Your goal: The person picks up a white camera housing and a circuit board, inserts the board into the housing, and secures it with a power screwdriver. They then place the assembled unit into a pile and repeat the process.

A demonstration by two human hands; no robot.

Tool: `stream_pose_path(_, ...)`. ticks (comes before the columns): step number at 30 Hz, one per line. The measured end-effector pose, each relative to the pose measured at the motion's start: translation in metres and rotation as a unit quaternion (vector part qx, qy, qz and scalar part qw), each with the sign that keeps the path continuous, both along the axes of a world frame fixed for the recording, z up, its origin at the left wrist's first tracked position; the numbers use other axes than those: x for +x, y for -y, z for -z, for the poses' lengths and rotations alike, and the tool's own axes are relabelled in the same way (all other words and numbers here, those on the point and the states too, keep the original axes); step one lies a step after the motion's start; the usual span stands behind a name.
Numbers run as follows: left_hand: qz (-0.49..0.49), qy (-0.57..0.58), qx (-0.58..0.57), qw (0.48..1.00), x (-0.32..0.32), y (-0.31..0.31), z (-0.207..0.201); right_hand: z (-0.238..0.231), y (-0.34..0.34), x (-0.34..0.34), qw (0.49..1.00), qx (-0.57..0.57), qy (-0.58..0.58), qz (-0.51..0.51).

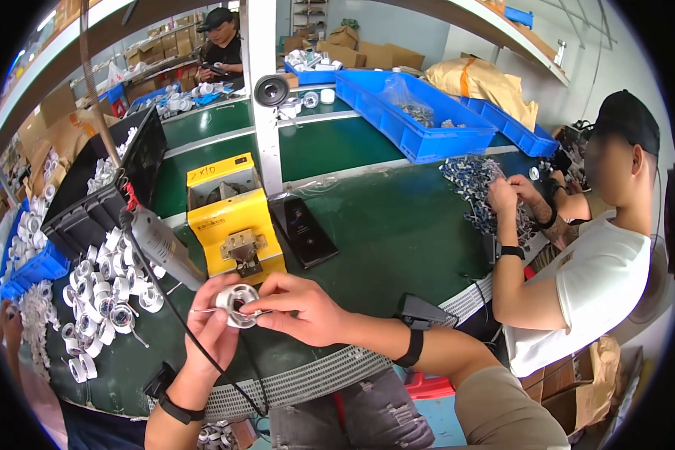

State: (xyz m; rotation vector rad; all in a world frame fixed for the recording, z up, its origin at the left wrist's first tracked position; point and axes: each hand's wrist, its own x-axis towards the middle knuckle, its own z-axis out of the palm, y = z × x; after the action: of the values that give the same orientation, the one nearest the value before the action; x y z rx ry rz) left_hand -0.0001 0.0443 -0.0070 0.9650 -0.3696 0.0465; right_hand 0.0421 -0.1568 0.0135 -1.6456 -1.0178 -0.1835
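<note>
My left hand (pixel 214 334) grips a round white ring-shaped housing (pixel 247 321) by its side, over the front of the green work surface. Thin red and white wires run across the housing's hollow middle, and a wire end sticks out past my left fingers. From the right, my right hand (pixel 307 309) pinches the wires at the housing's edge. Just beyond my hands stands a yellow machine (pixel 216 217) with a metal fixture (pixel 241 251) on its front. A grey electric screwdriver (pixel 161 244) with a black cord hangs beside my left hand.
Many white round housings (pixel 101 296) lie heaped at left, near a black crate (pixel 90 214). A black phone (pixel 306 232) rests right of the machine. A co-worker (pixel 577 277) at right handles a pile of small wired parts (pixel 472 187). Behind stands a blue bin (pixel 412 142).
</note>
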Motion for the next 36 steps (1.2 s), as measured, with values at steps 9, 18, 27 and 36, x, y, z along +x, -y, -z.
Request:
stream_pose_path(9,0.119,-0.009,0.011,0.993,0.007,0.010,-0.006,0.004,0.002,0.004,0.986,0.081,-0.142,-0.034)
stream_pose_path(18,0.141,-0.009,-0.015,0.990,0.003,0.012,-0.004,0.007,-0.007,-0.004,0.994,0.058,0.029,0.083)
stream_pose_path(27,0.144,-0.036,-0.008,0.989,0.002,0.010,0.000,0.004,-0.007,0.000,0.993,0.049,0.015,0.107)
stream_pose_path(36,0.144,-0.047,0.026,0.988,0.007,0.012,-0.002,0.012,-0.005,0.008,0.994,0.061,-0.084,0.021)
